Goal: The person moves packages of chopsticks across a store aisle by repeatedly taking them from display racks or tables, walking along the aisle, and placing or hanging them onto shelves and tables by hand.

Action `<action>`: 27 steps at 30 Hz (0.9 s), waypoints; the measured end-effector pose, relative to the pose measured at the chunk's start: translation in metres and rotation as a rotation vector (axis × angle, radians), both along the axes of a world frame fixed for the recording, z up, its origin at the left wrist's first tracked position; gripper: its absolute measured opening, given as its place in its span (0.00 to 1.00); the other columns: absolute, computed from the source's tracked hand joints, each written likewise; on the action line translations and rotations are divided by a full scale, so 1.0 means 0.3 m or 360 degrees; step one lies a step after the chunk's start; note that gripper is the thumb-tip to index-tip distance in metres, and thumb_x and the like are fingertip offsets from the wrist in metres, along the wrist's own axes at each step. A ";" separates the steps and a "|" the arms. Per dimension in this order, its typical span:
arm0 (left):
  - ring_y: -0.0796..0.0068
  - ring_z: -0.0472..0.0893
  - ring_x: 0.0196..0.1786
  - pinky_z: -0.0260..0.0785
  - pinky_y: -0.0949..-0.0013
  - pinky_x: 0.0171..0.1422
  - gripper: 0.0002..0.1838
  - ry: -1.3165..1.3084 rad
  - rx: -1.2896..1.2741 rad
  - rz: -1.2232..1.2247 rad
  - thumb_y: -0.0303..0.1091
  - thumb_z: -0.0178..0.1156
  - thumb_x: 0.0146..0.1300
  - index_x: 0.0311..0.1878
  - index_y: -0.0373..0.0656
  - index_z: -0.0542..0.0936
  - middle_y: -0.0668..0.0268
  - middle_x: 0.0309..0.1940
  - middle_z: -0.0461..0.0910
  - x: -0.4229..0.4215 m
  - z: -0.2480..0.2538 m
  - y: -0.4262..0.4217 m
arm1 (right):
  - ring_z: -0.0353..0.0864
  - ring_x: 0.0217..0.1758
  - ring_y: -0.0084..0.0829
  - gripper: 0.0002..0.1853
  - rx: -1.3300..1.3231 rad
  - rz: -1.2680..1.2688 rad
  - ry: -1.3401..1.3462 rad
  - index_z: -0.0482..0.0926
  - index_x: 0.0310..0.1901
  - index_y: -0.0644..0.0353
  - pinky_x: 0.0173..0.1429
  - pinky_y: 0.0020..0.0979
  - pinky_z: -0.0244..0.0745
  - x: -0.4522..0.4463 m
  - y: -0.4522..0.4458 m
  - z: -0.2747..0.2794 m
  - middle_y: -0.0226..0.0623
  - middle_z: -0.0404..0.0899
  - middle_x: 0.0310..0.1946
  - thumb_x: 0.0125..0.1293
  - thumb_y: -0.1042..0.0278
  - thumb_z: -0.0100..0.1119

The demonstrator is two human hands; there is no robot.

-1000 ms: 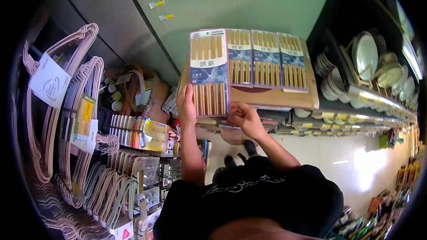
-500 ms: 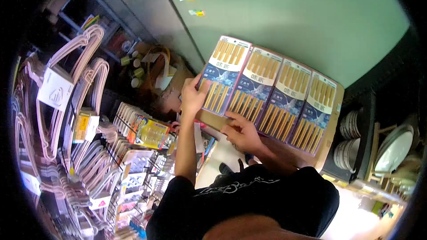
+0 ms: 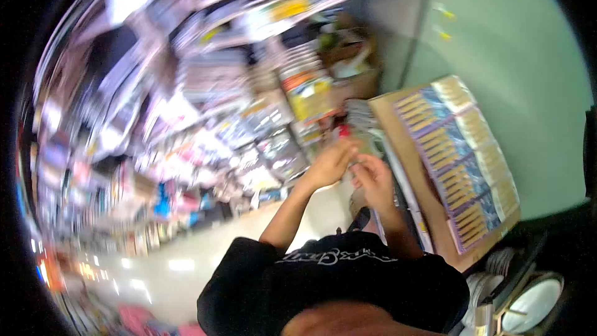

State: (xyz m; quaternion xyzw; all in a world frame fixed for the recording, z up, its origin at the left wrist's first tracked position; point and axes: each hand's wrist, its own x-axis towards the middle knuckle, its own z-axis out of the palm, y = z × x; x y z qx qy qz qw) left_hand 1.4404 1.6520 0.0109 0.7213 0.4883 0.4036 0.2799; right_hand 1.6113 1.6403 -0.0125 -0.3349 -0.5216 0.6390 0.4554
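Several flat packs of chopsticks (image 3: pixel 454 155) lie side by side on a cardboard box (image 3: pixel 387 115), to the right of my hands. My left hand (image 3: pixel 333 162) is off the packs, in front of my chest, its fingers blurred by motion. Close beside it, my right hand (image 3: pixel 374 177) has curled fingers near the left fingertips. Whether anything small is between the hands cannot be made out.
Racks of hangers (image 3: pixel 249 12) and hanging packaged goods (image 3: pixel 311 96) fill the left side. Plates (image 3: pixel 532 303) and bowls stand on a rack at the lower right. A green wall (image 3: pixel 516 56) rises behind the box.
The view has swung left. The pack that I held now lies in the row with the others. Both my hands have let go of it and come together beside the box.
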 end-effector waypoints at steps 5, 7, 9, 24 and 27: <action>0.47 0.80 0.48 0.71 0.55 0.53 0.16 0.0351 -0.0563 0.0284 0.39 0.50 0.73 0.53 0.37 0.77 0.45 0.45 0.80 -0.363 -0.099 -0.679 | 0.79 0.32 0.19 0.16 -0.0040 0.0714 -0.0086 0.72 0.55 0.66 0.36 0.22 0.74 -0.426 -0.315 -0.016 0.34 0.82 0.36 0.68 0.70 0.59; 0.46 0.79 0.49 0.70 0.55 0.54 0.15 0.0071 -0.0456 0.0627 0.33 0.52 0.68 0.53 0.36 0.77 0.46 0.46 0.80 -0.444 -0.145 -0.940 | 0.80 0.35 0.21 0.17 0.0125 0.1141 -0.0213 0.72 0.55 0.66 0.38 0.23 0.75 -0.604 -0.492 -0.073 0.34 0.81 0.36 0.67 0.70 0.60; 0.45 0.79 0.49 0.71 0.55 0.54 0.14 -0.0022 -0.0256 0.1055 0.30 0.53 0.65 0.52 0.37 0.78 0.47 0.46 0.81 -0.484 -0.183 -1.212 | 0.81 0.37 0.23 0.17 0.0497 0.1497 -0.0375 0.73 0.54 0.66 0.40 0.23 0.76 -0.760 -0.713 -0.107 0.35 0.81 0.38 0.67 0.69 0.61; 0.66 0.80 0.49 0.72 0.64 0.53 0.12 -0.0763 -0.0244 0.2602 0.29 0.55 0.64 0.50 0.39 0.76 0.59 0.44 0.82 -0.609 -0.366 -2.201 | 0.76 0.42 0.21 0.21 0.0549 0.3643 -0.0364 0.71 0.59 0.66 0.48 0.25 0.73 -1.428 -1.702 -0.118 0.32 0.79 0.39 0.69 0.66 0.61; 0.60 0.80 0.49 0.72 0.61 0.54 0.13 -0.0865 -0.0387 0.2632 0.28 0.54 0.64 0.51 0.39 0.74 0.56 0.45 0.81 -0.765 -0.298 -2.273 | 0.77 0.38 0.21 0.21 0.0453 0.3731 -0.0364 0.72 0.59 0.66 0.43 0.24 0.73 -1.625 -1.787 -0.117 0.31 0.79 0.34 0.69 0.64 0.61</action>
